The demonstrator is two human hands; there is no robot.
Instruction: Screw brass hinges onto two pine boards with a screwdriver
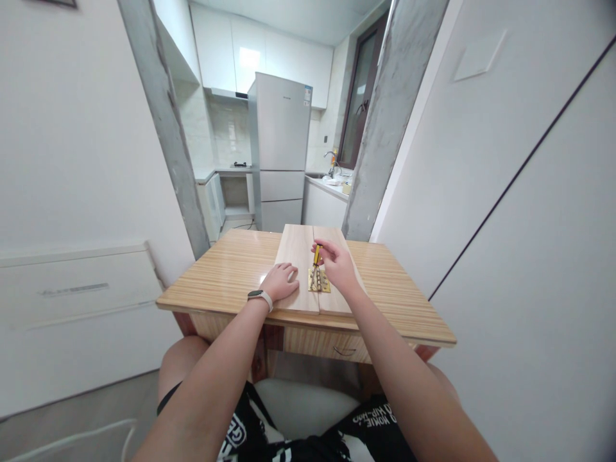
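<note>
While left hand lies flat, right hand grips screwdriver upright.

We see two bare forearms with no sleeves reaching the wrists. The left hand has a slim wristband with a white strap and a dark oblong face just behind it; the right hand has no band or ring that we can make out. Lower down, black shorts with white printed lettering cover the thighs, with bare knees showing.
</note>
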